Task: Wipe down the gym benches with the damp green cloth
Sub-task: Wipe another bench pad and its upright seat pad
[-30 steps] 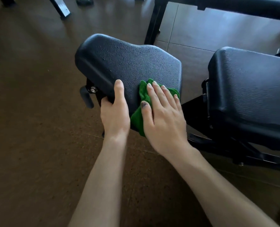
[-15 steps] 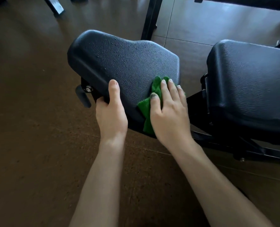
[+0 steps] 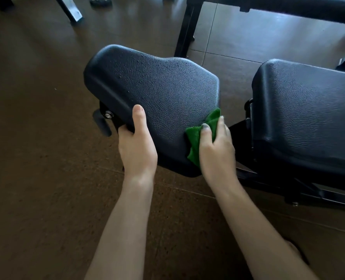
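Observation:
A black padded bench seat (image 3: 163, 91) fills the middle of the head view, its textured top tilted toward me. My left hand (image 3: 137, 146) grips the seat's near left edge, thumb lying on top and fingers curled underneath. My right hand (image 3: 216, 150) holds the green cloth (image 3: 196, 138) against the seat's near right corner, fingers wrapped over the edge. Most of the cloth is hidden under that hand. A second, larger black bench pad (image 3: 309, 110) stands to the right, across a narrow gap.
The bench's black steel frame (image 3: 278, 186) runs under both pads. A black upright post (image 3: 185, 29) and a padded bar (image 3: 288, 9) stand behind. Another metal leg (image 3: 70, 11) rests on the brown floor (image 3: 36, 138) at the far left.
My right hand has slid the green cloth rightward from the seat's top to its near right corner, and its fingers now curl over the edge. My left hand keeps its grip.

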A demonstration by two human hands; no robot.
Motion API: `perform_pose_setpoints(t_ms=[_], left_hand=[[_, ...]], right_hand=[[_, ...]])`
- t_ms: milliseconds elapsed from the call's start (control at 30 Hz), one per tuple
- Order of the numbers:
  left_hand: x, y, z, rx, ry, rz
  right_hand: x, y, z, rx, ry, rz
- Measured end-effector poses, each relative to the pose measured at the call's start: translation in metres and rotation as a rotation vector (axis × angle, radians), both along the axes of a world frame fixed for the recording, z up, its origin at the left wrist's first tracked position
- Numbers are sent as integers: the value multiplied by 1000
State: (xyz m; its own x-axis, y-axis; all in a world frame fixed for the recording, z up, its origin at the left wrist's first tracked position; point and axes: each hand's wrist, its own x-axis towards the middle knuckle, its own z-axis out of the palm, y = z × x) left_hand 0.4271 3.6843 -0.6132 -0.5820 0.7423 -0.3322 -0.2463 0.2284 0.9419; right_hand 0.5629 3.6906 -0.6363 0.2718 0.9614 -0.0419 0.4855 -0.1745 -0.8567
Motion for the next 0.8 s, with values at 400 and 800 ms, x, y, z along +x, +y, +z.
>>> perform_pose_setpoints(t_ms=[400, 800], left_hand=[[1, 1, 0, -16, 12, 17], [1, -3, 3, -26, -33, -19]], right_hand=[[-1, 10, 5, -100, 176, -71], [2, 73, 23, -166, -212, 36]])
